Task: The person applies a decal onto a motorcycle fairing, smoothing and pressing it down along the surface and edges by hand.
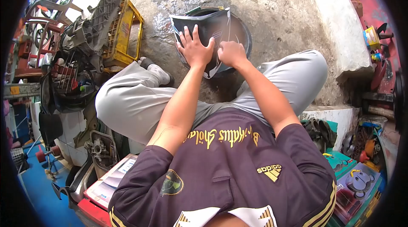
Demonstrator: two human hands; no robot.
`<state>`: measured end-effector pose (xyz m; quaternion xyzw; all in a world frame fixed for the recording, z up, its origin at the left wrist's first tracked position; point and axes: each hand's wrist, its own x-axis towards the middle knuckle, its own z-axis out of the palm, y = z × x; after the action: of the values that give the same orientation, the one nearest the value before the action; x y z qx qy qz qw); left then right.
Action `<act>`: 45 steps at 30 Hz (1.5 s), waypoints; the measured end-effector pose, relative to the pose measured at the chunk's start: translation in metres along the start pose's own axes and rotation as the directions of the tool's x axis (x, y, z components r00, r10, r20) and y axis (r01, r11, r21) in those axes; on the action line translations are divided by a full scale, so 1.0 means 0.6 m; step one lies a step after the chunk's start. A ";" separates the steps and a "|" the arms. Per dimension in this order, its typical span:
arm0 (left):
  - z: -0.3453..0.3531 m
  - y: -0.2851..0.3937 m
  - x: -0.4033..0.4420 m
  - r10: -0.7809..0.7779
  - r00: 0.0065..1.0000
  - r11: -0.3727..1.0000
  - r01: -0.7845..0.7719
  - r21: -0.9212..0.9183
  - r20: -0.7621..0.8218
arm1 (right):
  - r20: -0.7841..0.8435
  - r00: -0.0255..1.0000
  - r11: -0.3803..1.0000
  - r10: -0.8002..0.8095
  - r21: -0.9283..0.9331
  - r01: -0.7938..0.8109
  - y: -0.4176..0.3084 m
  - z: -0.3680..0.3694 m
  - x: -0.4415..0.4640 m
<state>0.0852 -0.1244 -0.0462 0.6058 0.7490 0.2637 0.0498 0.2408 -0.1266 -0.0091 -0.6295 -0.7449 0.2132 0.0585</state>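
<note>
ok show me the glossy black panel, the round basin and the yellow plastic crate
Glossy black panel (207, 26): head view, on its dark face
Round basin (250, 40): head view, on the rim's right side
Yellow plastic crate (123, 31): head view, on its side

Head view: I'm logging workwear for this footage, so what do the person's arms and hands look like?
The left hand and right hand are bare; no gloves, rings or watch show. Both forearms are bare too. The shirt's short, dark sleeves end near the elbows, with yellow stripes along their outer edges.
</note>
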 end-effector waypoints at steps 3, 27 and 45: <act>0.001 -0.001 0.000 -0.001 1.000 1.000 0.001 0.007 0.005 | 0.114 0.993 1.000 0.013 0.000 -0.013 -0.013 -0.010 -0.010; 0.002 -0.001 0.000 0.008 1.000 1.000 -0.008 -0.003 -0.005 | 0.026 0.976 0.975 0.215 0.055 -0.216 -0.008 -0.015 0.011; 0.002 -0.001 -0.003 0.017 1.000 1.000 -0.017 -0.008 -0.025 | 0.323 0.939 0.993 0.116 -0.050 -0.106 0.000 -0.003 0.002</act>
<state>0.0856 -0.1259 -0.0480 0.6086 0.7432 0.2748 0.0409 0.2410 -0.1248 -0.0076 -0.6275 -0.7110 0.3050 -0.0875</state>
